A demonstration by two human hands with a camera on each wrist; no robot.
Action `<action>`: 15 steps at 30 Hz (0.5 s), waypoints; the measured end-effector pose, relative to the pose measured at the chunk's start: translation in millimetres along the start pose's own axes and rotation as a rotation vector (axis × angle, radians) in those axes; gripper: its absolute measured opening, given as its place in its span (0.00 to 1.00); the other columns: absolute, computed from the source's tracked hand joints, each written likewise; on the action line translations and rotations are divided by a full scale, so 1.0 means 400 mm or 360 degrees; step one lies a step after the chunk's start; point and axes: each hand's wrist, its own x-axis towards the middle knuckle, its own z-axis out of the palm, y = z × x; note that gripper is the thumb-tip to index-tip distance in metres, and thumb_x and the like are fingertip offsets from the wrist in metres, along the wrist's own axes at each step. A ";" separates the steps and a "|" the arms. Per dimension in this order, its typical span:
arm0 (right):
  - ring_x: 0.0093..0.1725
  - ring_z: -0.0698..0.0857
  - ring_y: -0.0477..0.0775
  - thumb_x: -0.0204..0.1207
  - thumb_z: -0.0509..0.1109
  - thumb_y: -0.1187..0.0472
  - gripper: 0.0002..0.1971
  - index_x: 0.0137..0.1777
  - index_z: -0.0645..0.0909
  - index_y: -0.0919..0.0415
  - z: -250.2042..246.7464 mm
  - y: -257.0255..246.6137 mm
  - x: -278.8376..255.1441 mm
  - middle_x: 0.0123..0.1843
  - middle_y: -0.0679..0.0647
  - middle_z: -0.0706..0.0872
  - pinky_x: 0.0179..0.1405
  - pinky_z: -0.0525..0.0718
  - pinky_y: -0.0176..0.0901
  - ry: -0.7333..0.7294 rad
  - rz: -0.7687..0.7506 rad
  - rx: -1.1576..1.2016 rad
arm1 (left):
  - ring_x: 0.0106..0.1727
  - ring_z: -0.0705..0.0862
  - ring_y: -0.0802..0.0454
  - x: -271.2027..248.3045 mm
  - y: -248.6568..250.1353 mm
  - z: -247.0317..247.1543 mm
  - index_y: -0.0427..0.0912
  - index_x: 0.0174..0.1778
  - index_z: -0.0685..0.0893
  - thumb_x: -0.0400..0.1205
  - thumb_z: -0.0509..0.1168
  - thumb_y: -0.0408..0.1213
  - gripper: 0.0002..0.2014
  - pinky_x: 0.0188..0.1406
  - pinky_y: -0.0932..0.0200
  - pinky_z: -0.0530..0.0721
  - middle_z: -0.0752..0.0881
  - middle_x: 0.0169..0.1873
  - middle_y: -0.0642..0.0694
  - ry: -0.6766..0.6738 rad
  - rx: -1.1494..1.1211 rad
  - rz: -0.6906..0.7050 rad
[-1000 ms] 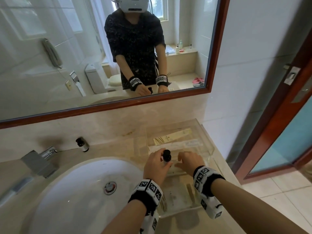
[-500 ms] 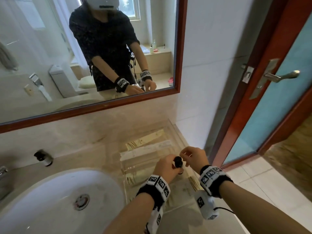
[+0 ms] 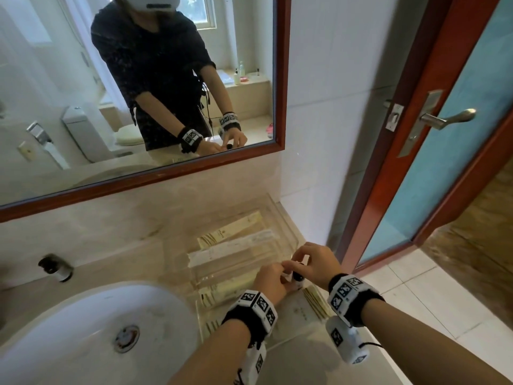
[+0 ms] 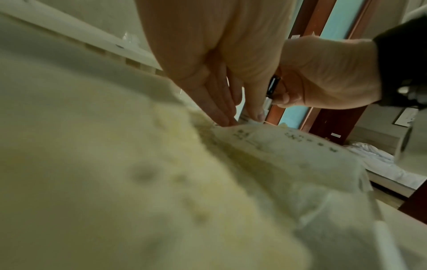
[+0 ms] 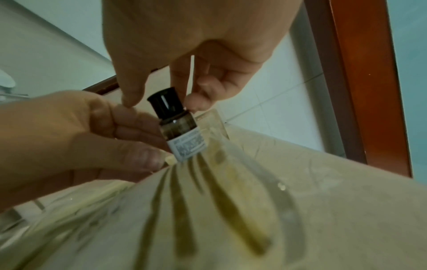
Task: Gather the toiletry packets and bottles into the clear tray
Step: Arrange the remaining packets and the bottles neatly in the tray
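A small bottle (image 5: 177, 127) with a black cap and white label stands tilted on a cream packet (image 4: 289, 146) inside the clear tray (image 3: 283, 218), near its right front. My left hand (image 3: 277, 276) holds the bottle's body from the left between thumb and fingers. My right hand (image 3: 302, 263) is curled over the cap, its forefinger (image 5: 196, 103) touching the bottle's shoulder. Long beige and white packets (image 3: 230, 237) lie in the tray's far half, and a striped packet (image 3: 316, 301) lies by my right wrist. A second dark bottle (image 3: 57, 269) lies on the counter left of the tray.
The white sink basin (image 3: 83, 329) fills the counter's left front. A framed mirror (image 3: 279, 79) hangs above the backsplash. To the right the counter ends at a tiled wall and a red-framed door (image 3: 388, 190) with a metal handle (image 3: 447, 119).
Both hands moved right and down with the bottle into the tray's right front. My right hand closed in over the cap. The head view swung right toward the door.
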 end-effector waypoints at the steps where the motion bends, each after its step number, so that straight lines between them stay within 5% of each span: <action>1: 0.43 0.84 0.49 0.67 0.75 0.40 0.15 0.38 0.85 0.52 0.003 0.000 -0.001 0.44 0.47 0.85 0.44 0.82 0.42 -0.0015 -0.0026 -0.0045 | 0.49 0.88 0.47 -0.008 -0.007 -0.008 0.42 0.56 0.86 0.72 0.73 0.36 0.15 0.56 0.52 0.87 0.90 0.49 0.42 0.0008 0.0021 0.0010; 6: 0.46 0.84 0.52 0.71 0.74 0.48 0.13 0.46 0.86 0.57 0.025 0.001 -0.005 0.49 0.50 0.84 0.41 0.75 0.36 -0.0062 -0.0153 -0.0319 | 0.60 0.82 0.47 -0.058 -0.048 -0.072 0.46 0.60 0.83 0.77 0.66 0.39 0.15 0.62 0.51 0.82 0.84 0.59 0.45 -0.0082 0.0425 0.0049; 10: 0.45 0.85 0.53 0.71 0.73 0.44 0.17 0.48 0.86 0.57 0.032 -0.011 -0.016 0.51 0.48 0.82 0.37 0.71 0.37 0.0046 -0.0220 -0.0474 | 0.66 0.74 0.46 -0.115 -0.076 -0.092 0.49 0.57 0.83 0.79 0.62 0.48 0.14 0.65 0.47 0.72 0.81 0.60 0.47 -0.0168 0.0944 0.0077; 15: 0.25 0.77 0.45 0.68 0.62 0.37 0.22 0.35 0.85 0.54 0.044 -0.053 -0.015 0.37 0.47 0.84 0.25 0.69 0.34 0.0472 -0.0462 -0.0415 | 0.73 0.67 0.46 -0.167 -0.113 -0.076 0.51 0.62 0.80 0.78 0.62 0.52 0.18 0.72 0.42 0.67 0.74 0.67 0.47 -0.0232 0.1013 -0.0076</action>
